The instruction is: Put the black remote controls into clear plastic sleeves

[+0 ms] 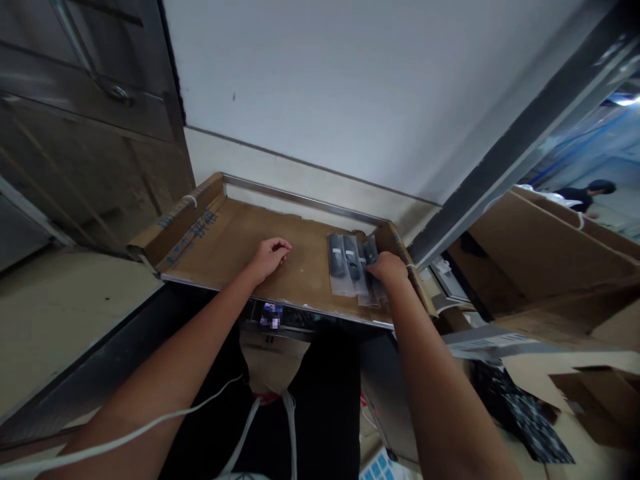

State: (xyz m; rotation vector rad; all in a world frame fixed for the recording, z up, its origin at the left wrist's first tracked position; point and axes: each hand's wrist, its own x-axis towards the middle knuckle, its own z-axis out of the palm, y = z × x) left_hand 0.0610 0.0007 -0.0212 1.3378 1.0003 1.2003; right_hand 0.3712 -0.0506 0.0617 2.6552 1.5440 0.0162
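Several dark items in clear plastic bags (345, 263) lie side by side on the right part of a cardboard-lined tray (305, 250). At the right end of this row is my right hand (389, 268), its fingers closed on the edge of a bag. My left hand (271, 257) hovers over the middle of the cardboard, left of the bags, with its fingers curled together; whether anything small is between them cannot be made out.
A raised cardboard edge (173, 217) bounds the tray at left. Behind it rises a white panel (310, 80). At right stand a grey post (500, 140) and a large cardboard box (545, 247); a person (583, 197) is beyond. A white cable (165, 419) crosses my left forearm.
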